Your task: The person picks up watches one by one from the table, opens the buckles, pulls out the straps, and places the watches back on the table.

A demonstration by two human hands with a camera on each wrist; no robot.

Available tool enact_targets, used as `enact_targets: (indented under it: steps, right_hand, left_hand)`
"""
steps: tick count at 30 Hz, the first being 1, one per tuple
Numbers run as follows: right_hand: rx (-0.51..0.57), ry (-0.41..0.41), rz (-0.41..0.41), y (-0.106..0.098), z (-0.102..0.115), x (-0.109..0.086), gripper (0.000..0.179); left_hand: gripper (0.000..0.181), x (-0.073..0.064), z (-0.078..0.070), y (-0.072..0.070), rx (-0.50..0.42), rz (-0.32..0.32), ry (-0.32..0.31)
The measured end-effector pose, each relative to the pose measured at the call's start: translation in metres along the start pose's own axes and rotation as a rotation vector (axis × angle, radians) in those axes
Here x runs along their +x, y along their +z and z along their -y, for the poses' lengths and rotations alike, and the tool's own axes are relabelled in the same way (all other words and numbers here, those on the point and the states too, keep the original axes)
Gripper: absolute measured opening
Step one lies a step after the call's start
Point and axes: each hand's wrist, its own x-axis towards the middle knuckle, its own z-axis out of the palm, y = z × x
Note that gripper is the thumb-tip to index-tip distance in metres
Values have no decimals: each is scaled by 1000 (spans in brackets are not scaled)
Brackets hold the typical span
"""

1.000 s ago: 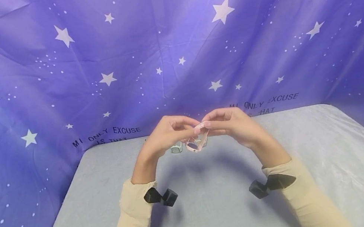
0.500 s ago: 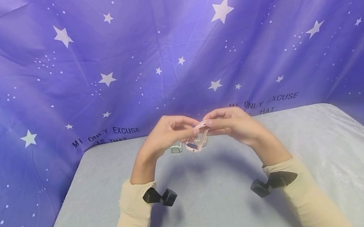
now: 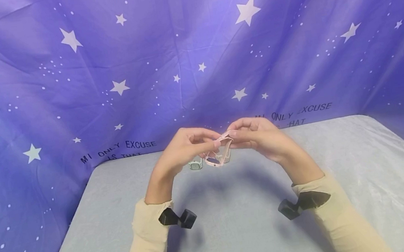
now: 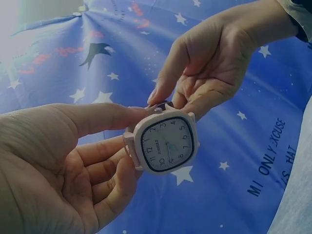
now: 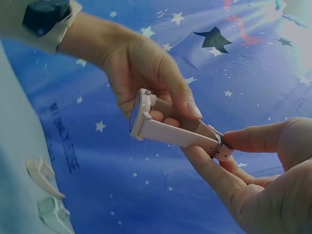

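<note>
A pale pink wristwatch (image 3: 213, 161) hangs above the table, its strap bent into a loop. Its rounded square dial (image 4: 168, 144) with black numerals faces the left wrist camera. My left hand (image 3: 184, 151) holds the strap between thumb and fingers, and some of its fingertips show inside the loop in the right wrist view. At the metal buckle (image 5: 218, 146), my right hand (image 3: 259, 138) pinches the strap end between thumb and index finger. The strap passes through the buckle there.
A pale green watch (image 3: 195, 164) lies on the grey cloth-covered table (image 3: 232, 230) behind my left hand. Beside it is a cream watch (image 5: 43, 175), partly hidden by the pink one in the head view. A purple star-printed curtain (image 3: 193, 48) hangs behind the table.
My right hand has moved slightly up and to the right, lifting the strap end at the buckle. The watch case has risen a little; my left hand has stayed nearly still.
</note>
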Motion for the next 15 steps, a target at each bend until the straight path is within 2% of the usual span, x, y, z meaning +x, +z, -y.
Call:
enact_targets:
  steps: [2,4,8,15]
  right_hand:
    - [-42,-8,-28,1,1,-1,12]
    - [-93,-10,-55,3,3,-3,19]
    - [-178,-5,-64,5,5,-4,28]
    - [-221,10,-69,8,6,-3,25]
  left_hand:
    - [25,0,0,0,15,-2,0]
    - [24,0,-2,0,20,-2,-4]
    - [24,-1,-3,1,30,0,-14]
    - [25,-3,-3,1,126,25,7]
